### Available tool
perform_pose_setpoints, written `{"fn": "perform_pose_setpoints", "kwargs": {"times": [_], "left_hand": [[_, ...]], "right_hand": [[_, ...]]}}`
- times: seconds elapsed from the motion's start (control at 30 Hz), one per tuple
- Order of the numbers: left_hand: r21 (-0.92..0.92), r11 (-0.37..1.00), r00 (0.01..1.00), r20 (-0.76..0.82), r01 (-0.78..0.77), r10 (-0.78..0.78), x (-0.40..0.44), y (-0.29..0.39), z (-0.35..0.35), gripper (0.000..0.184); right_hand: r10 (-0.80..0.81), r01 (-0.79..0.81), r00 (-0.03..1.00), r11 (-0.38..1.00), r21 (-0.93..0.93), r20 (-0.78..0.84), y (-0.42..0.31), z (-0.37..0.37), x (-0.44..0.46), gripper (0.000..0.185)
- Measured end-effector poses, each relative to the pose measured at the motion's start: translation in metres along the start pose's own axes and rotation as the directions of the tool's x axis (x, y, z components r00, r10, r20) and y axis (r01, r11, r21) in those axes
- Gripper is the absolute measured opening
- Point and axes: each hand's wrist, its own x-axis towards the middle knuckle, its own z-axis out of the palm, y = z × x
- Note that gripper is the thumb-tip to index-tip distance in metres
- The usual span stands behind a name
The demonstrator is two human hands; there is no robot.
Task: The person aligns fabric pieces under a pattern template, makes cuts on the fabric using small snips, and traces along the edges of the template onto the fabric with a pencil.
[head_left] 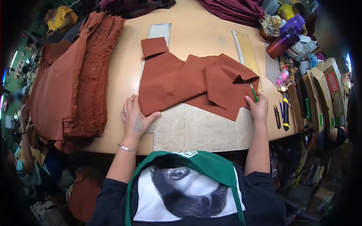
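A rust-brown fabric piece (162, 79) lies partly folded over itself across a pale card pattern (203, 130). My left hand (134, 116) rests at the fabric's lower left corner, its thumb spread away from the fingers and lying along the lower edge. A ring and a bracelet show on that hand and wrist. At the fabric's right edge, my right hand (258, 109) is closed around a slim green pencil (253, 93), its pale end pointing up and away from me. That hand's fingertips are partly hidden beside the cloth.
A tall stack of rust-brown fabric (71, 86) stands at left. Metal strips (247, 49) lie beyond the piece. At right are thread snips (277, 116), a yellow-black cutter (285, 113), bottles (283, 43) and cardboard boxes (332, 90). Maroon cloth (233, 13) lies at the back.
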Motion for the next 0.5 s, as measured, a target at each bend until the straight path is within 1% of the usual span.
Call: {"fn": "perform_pose_setpoints", "kwargs": {"times": [0.03,0.07,0.1,0.13,0.17,0.2,0.23,0.27,0.3,0.33,0.37,0.4,0.43,0.47,0.5], "left_hand": [[-0.030,0.998,0.999,-0.014,0.049,-0.050,0.002,0.001,0.003,0.063],[-0.061,0.994,0.995,-0.028,0.096,-0.097,0.004,0.002,0.004,0.061],[-0.038,0.995,0.993,-0.073,0.091,-0.094,0.005,0.002,0.004,0.052],[-0.043,0.992,0.992,-0.046,0.116,-0.118,0.007,-0.001,0.003,0.051],[-0.048,0.989,0.990,-0.019,0.142,-0.143,0.010,-0.005,0.002,0.049],[-0.054,0.984,0.986,0.009,0.168,-0.168,0.012,-0.008,0.000,0.048],[-0.070,0.978,0.981,0.008,0.196,-0.195,0.016,-0.008,-0.003,0.035],[-0.114,0.983,0.990,0.001,0.141,-0.142,0.021,-0.015,-0.002,0.031],[-0.160,0.984,0.996,-0.005,0.084,-0.086,0.026,-0.024,0.002,0.027],[-0.207,0.978,1.000,-0.010,0.023,-0.026,0.030,-0.031,0.008,0.023],[-0.313,0.948,0.998,-0.051,-0.055,0.041,0.034,-0.035,0.014,0.023],[-0.293,0.952,0.995,-0.058,-0.092,0.078,0.037,-0.032,0.014,0.023],[-0.274,0.953,0.991,-0.066,-0.131,0.117,0.041,-0.028,0.013,0.025],[-0.254,0.952,0.985,-0.077,-0.171,0.156,0.044,-0.024,0.010,0.026],[-0.316,0.931,0.982,-0.095,-0.185,0.163,0.048,-0.020,0.008,0.017]], "right_hand": [[-0.066,0.067,0.996,0.998,0.018,-0.068,0.006,0.007,0.004,0.043],[-0.055,0.056,0.998,0.998,0.027,-0.013,0.012,0.009,0.008,0.040],[-0.048,0.047,0.998,0.998,0.034,0.041,0.012,0.007,0.011,0.037],[-0.045,0.042,0.994,0.998,0.040,0.095,0.009,0.008,0.015,0.034],[-0.085,0.083,0.995,0.996,0.034,0.047,0.006,0.008,0.011,0.027],[-0.065,0.058,0.996,0.991,0.122,0.056,-0.001,0.007,0.008,0.025],[-0.043,0.028,0.997,0.978,0.206,0.068,-0.007,0.005,0.004,0.023],[-0.019,-0.005,0.996,0.958,0.286,0.082,-0.010,0.005,0.001,0.021],[-0.036,-0.008,0.994,0.918,0.397,0.103,-0.006,0.008,-0.001,0.015],[-0.049,-0.014,0.990,0.892,0.452,0.129,-0.003,0.014,-0.002,0.014],[-0.061,-0.024,0.987,0.863,0.504,0.151,-0.001,0.019,-0.003,0.013],[-0.072,-0.035,0.983,0.831,0.555,0.169,-0.002,0.019,-0.005,0.013],[-0.086,0.009,0.989,0.841,0.540,0.118,-0.006,0.020,-0.008,0.012],[-0.093,0.019,0.989,0.856,0.516,0.118,-0.007,0.017,-0.010,0.014],[-0.101,0.030,0.988,0.869,0.493,0.117,-0.007,0.013,-0.011,0.016]]}}
